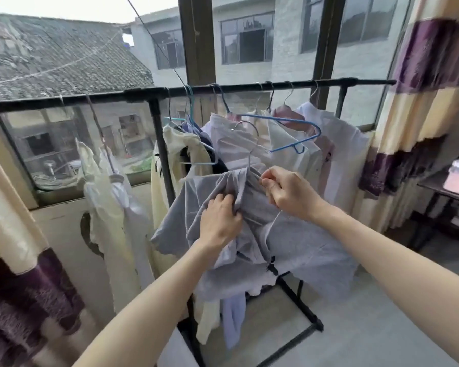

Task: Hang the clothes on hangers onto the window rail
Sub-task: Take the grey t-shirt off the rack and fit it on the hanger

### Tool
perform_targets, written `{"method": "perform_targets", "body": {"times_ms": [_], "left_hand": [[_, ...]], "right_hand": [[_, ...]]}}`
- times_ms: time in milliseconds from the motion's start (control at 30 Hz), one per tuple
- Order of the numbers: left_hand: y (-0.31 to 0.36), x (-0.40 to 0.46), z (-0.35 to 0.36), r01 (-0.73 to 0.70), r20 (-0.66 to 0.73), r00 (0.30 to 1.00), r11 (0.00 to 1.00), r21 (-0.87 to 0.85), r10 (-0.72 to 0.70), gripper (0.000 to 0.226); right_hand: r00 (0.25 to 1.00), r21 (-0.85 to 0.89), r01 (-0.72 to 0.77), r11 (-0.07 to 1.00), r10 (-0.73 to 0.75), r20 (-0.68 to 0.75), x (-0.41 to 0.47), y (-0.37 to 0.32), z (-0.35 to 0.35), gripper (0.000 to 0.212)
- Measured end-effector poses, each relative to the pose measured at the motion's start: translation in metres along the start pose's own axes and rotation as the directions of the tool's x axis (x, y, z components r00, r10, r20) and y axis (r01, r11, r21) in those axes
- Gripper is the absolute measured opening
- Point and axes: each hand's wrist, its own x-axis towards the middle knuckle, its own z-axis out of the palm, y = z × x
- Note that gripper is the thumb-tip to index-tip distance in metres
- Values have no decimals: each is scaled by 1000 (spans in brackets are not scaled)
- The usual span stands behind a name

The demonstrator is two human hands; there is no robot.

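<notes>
A grey-lilac shirt (302,242) hangs in front of me on a thin metal hanger (245,128) whose hook points up, free of the rail. My left hand (219,221) grips a fold of the shirt near the collar. My right hand (286,192) pinches the collar edge by the hanger wire. Behind them a black rail (249,87) runs across the window, with several garments on hangers. An empty blue hanger (289,128) hangs from it, tilted. Two pale garments (109,207) hang at the left.
The black rack's post (161,144) and its floor frame (297,327) stand under the shirt. Cream and purple curtains (429,102) flank the window at both sides. A dark table (451,197) with a pink object stands at the right.
</notes>
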Motion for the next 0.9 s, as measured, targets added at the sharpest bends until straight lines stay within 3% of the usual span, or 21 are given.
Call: {"method": "perform_targets", "body": {"times_ms": [33, 133, 233, 333, 367, 467, 567, 667, 733, 800, 900], "left_hand": [[3, -2, 8, 15, 36, 999, 995, -96, -11, 9], [-5, -5, 21, 115, 128, 989, 947, -301, -79, 21], [-14, -6, 25, 117, 114, 990, 944, -309, -85, 19], [-10, -7, 22, 21, 111, 994, 962, -271, 10, 29], [-5, -8, 21, -21, 112, 992, 967, -255, 51, 34], [11, -7, 18, -95, 111, 985, 957, -275, 130, 38], [17, -4, 16, -150, 116, 975, 944, -293, 190, 32], [12, -2, 11, -163, 151, 964, 932, -325, 221, 31], [5, 0, 6, -157, 226, 945, 936, -315, 235, 35], [-6, 4, 1, -181, 318, 916, 960, -214, 244, 42], [-19, 14, -8, -251, 341, 901, 963, -98, 269, 44]], "right_hand": [[1000, -59, -22, 998, 23, 9, -11, 16, -3, 10], [988, -111, -149, 983, 152, 20, -41, 64, -11, 12], [962, -102, -234, 967, 245, 120, -67, 97, -13, 14], [949, -164, -200, 966, 232, 212, -82, 100, -7, 6], [948, -220, -185, 958, 233, 218, -82, 97, -5, 19], [942, -408, -229, 884, 307, 135, -77, 84, 1, 51], [925, -449, -322, 834, 378, 39, -71, 77, 11, 60], [936, -386, -345, 855, 345, -73, -72, 73, 18, 50], [962, -375, -269, 887, 230, -145, -75, 71, 22, 36], [967, -371, -194, 908, 113, -229, -72, 71, 19, 29], [951, -285, -174, 942, 86, -298, -62, 75, 2, 26]]}}
